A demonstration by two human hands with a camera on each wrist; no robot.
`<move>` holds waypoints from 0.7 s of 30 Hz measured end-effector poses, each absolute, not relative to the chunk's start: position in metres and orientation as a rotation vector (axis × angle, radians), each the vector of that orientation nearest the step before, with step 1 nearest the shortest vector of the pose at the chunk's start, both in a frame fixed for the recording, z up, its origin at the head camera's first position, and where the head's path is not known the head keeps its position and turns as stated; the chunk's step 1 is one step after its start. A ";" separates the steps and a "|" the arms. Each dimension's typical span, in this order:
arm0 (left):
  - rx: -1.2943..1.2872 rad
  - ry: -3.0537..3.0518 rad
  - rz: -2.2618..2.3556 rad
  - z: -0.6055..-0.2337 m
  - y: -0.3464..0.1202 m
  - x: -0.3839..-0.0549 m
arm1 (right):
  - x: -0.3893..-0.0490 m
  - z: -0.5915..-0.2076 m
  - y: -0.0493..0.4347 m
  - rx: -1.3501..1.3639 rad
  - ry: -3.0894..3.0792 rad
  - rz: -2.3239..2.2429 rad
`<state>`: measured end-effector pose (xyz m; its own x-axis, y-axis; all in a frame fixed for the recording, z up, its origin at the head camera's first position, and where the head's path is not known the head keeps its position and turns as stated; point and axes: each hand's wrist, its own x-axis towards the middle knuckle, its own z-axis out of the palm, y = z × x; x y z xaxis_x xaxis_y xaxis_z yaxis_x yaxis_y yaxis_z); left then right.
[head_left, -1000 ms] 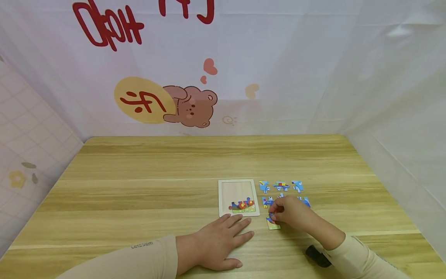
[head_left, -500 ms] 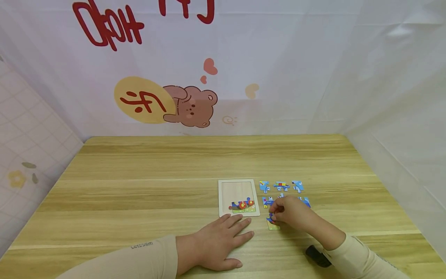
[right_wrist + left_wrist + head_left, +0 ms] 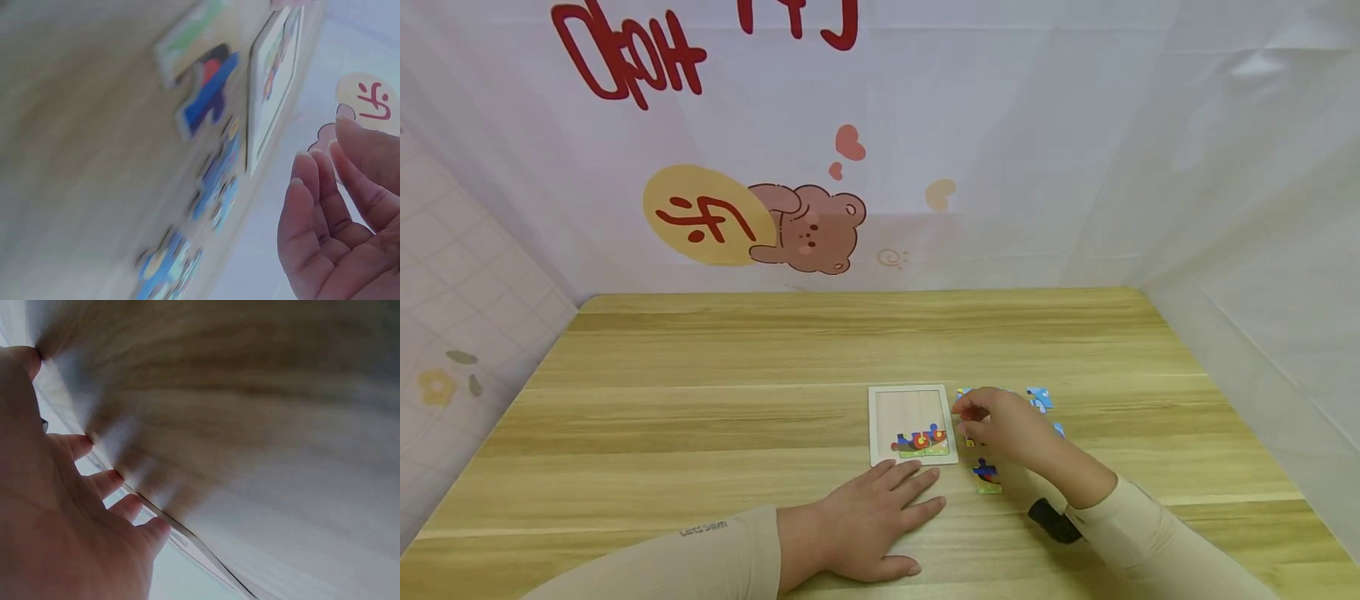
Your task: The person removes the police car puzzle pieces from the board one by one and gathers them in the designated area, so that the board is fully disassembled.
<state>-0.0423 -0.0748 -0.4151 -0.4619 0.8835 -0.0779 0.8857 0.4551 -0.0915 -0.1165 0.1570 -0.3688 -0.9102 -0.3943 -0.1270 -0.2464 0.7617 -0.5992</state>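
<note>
My left hand [image 3: 876, 521] lies flat with spread fingers on the table, its fingertips at the near edge of the wooden puzzle tray [image 3: 875, 429]. A few joined puzzle pieces [image 3: 925, 442] with red wheels and green ground sit in the tray's lower right. My right hand [image 3: 1011, 425] hovers just right of the tray, over the loose pieces and covering several. In the right wrist view, the right hand's fingers [image 3: 306, 206] are loosely bent with nothing visible between them. A loose blue, red and green puzzle piece [image 3: 987, 477] lies on the table nearer the person.
Loose blue puzzle pieces show past the right hand, one at the back [image 3: 1039, 398] and one at its right [image 3: 1058, 430]. A black strap [image 3: 1054, 521] is on the right wrist. White printed cloth [image 3: 1000, 167] hangs behind the wooden table [image 3: 700, 375].
My right hand has let go of the near puzzle piece and moved up and left, toward the tray. That piece stays on the table. The left hand has stayed put.
</note>
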 end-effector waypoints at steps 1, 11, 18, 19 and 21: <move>1.619 2.662 -0.184 -0.415 -0.075 -0.042 | -0.118 -0.368 0.154 -0.505 2.711 -0.872; 1.649 2.691 -0.198 -0.416 -0.075 -0.043 | -0.124 -0.373 0.126 -0.553 2.580 -0.942; 1.664 2.691 -0.215 -0.416 -0.076 -0.042 | -0.125 -0.380 0.112 -0.612 2.551 -0.886; 1.668 2.693 -0.217 -0.416 -0.076 -0.042 | -0.125 -0.381 0.111 -0.640 2.546 -0.885; 1.675 2.695 -0.219 -0.416 -0.076 -0.042 | -0.125 -0.383 0.108 -0.682 2.533 -0.885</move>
